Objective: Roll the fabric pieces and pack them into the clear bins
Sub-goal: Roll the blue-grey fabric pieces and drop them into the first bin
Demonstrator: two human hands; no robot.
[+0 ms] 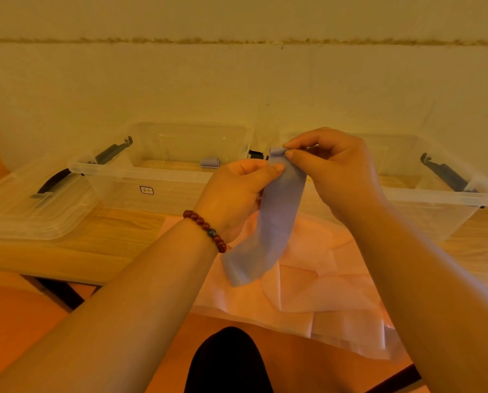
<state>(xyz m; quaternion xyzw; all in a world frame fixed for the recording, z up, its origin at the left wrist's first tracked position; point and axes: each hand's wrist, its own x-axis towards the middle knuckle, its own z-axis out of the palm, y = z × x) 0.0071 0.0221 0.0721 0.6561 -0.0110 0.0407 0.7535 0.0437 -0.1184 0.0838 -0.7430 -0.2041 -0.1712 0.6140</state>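
Setting: plain indoor room with a desk station laid out for hand work. Home or small workroom, cannot tell which.

Evidence:
- A light wood-grain table (pixel 118 251) runs across mid-frame, against a bare pale wall (pixel 237 89) with a rough horizontal seam (pixel 237 41) near the top.
- Two clear latch-handled storage bins stand on the table, the left bin (pixel 140 170) and the right bin (pixel 435 194).
- A loose lid (pixel 24 214) lies at the left edge.
- A dark table frame (pixel 64 293) and orange floor (pixel 18 321) show at lower left.

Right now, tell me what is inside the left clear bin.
The left clear bin holds one small rolled blue-grey fabric piece, on its floor toward the right. Nothing else shows. The left hand covers the bin's right end, so anything there cannot be seen.
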